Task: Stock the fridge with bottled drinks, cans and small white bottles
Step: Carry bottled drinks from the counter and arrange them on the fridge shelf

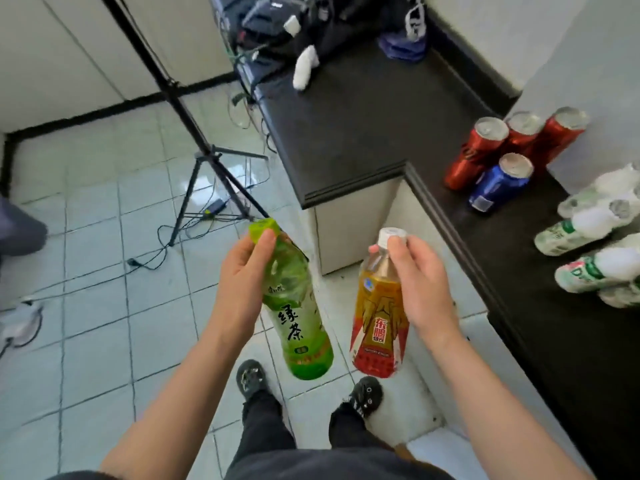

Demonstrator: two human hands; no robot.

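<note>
Hands both full, held over the tiled floor (104, 244) beside the counter corner. Left hand (242, 278) is curled round the neck of the green tea bottle (301, 327), which hangs tilted. Right hand (419, 282) grips the yellow-red bottle (375, 327) just under its white cap. The bottles are apart, above the black shoes (251, 377). Black counter (363, 116) on the right carries three red cans (519, 140) and a blue can (498, 181) clustered by the wall, with small white bottles (588, 230) grouped nearer at the right edge. Dark bags (294, 22) and a white rag (306, 67) sit at the far end. Tripod (207, 161) and cables are on the floor to the left.
</note>
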